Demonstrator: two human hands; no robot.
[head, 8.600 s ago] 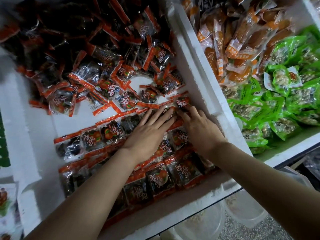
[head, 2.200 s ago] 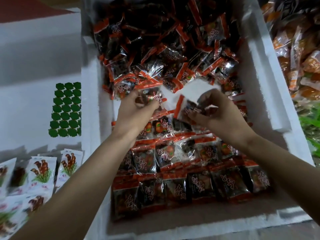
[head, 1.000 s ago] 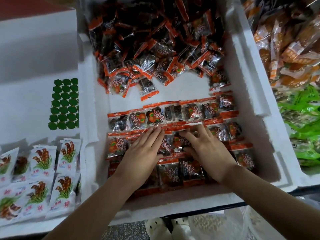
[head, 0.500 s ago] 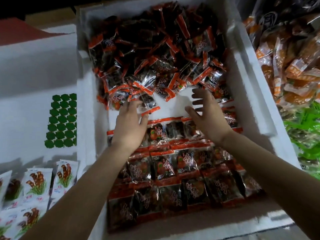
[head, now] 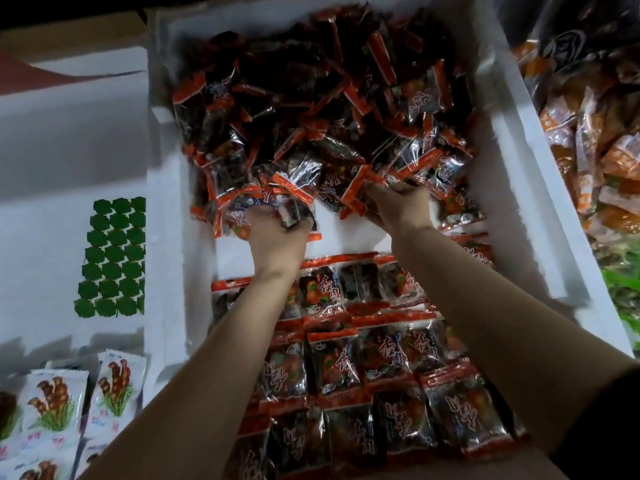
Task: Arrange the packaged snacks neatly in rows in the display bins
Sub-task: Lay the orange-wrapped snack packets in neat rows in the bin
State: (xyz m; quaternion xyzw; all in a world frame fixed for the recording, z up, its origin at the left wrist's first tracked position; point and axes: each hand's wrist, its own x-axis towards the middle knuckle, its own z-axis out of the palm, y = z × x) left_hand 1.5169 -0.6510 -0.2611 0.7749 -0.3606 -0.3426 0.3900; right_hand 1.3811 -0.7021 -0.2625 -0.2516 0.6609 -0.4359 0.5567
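Observation:
A white foam bin [head: 512,140] holds dark snack packets with orange-red edges. A loose heap of packets [head: 322,109] fills its far half. Flat rows of packets [head: 367,368] cover its near half, with a bare white strip between heap and rows. My left hand [head: 277,233] is at the heap's near edge, fingers closed on a bunch of packets [head: 273,199]. My right hand [head: 398,206] digs into the heap a little to the right, fingers curled on packets [head: 412,168] there. My forearms hide part of the rows.
On the left, a white foam surface carries a green dotted sticker [head: 110,258] and white mushroom-print packets [head: 86,400]. To the right, another bin holds orange packets [head: 595,147] and green packets [head: 623,296].
Both hands have reached forward from over the rows to the heap's near edge and closed on packets there. The view has shifted slightly nearer to the bin.

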